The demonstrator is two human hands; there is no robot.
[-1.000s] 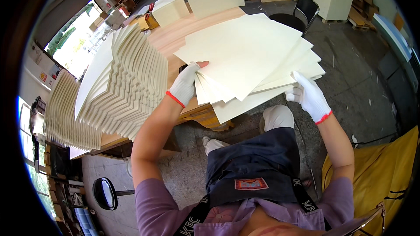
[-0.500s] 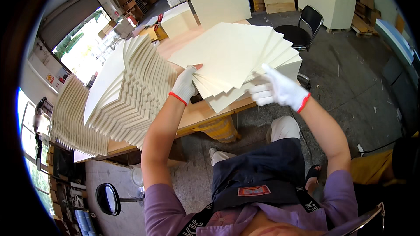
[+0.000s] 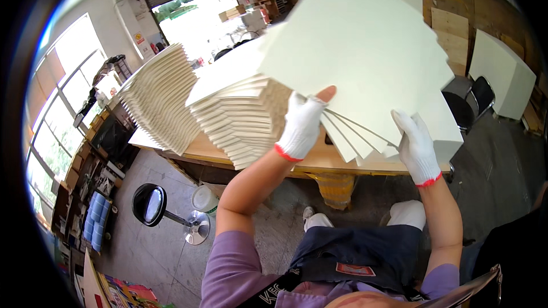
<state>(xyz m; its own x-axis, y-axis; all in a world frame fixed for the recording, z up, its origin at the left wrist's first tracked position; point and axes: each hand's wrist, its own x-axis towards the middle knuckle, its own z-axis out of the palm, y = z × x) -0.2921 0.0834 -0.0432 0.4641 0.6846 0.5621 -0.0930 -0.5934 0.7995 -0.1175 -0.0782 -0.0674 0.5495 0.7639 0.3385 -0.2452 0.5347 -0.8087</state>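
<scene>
A fanned bundle of large cream paper sheets [image 3: 359, 51] is raised and tilted above the table [image 3: 311, 162]. My left hand [image 3: 302, 122], in a white glove with a bare thumb tip, grips its near left edge, thumb on top and fingers hidden beneath. On the near right edge, my right hand [image 3: 418, 145], also in a white glove, is closed with its thumb on the top sheet. Lower corners of several sheets [image 3: 349, 137] splay out between the hands. To the left of the bundle stands a tall staggered stack of sheets [image 3: 237, 117].
Another staggered stack [image 3: 160, 100] rises at the table's left end. A black stool [image 3: 149, 204] and a white bucket [image 3: 204, 199] stand on the floor at left. Beyond the table's right side are a black chair [image 3: 482, 96] and a large pale block of sheets [image 3: 502, 74].
The fanned bundle has been lifted higher, toward the stack on the left. My right hand, earlier with fingers apart beside the sheets, now grips their edge. The view has turned left.
</scene>
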